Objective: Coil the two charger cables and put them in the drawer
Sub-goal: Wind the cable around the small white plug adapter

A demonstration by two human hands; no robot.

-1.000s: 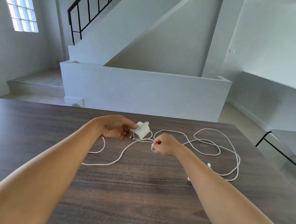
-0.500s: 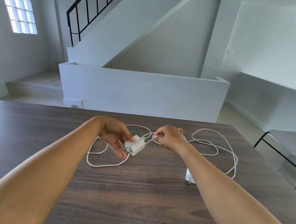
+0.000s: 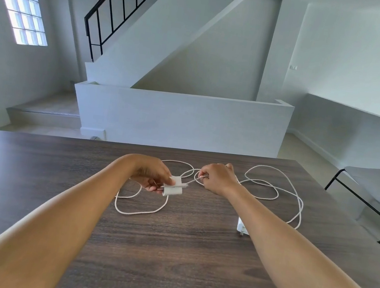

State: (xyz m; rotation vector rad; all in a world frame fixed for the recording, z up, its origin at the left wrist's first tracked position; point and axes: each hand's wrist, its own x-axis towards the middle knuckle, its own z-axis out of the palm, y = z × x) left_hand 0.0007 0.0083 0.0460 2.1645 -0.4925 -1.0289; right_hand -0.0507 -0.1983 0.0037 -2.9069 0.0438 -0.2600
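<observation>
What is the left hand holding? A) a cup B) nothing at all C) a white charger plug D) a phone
C: the left hand grips the white charger plug just above the dark wooden table, while the right hand pinches its white cable.

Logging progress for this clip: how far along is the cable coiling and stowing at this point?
Early stage. Done: nothing; no finished coil shows. In hand: the left hand holds one white charger plug while the right hand pinches its cable close by, apparently starting a coil. Left: the loose cable loops sprawl on the table, the second plug lies untouched, and no drawer is in view.
</observation>
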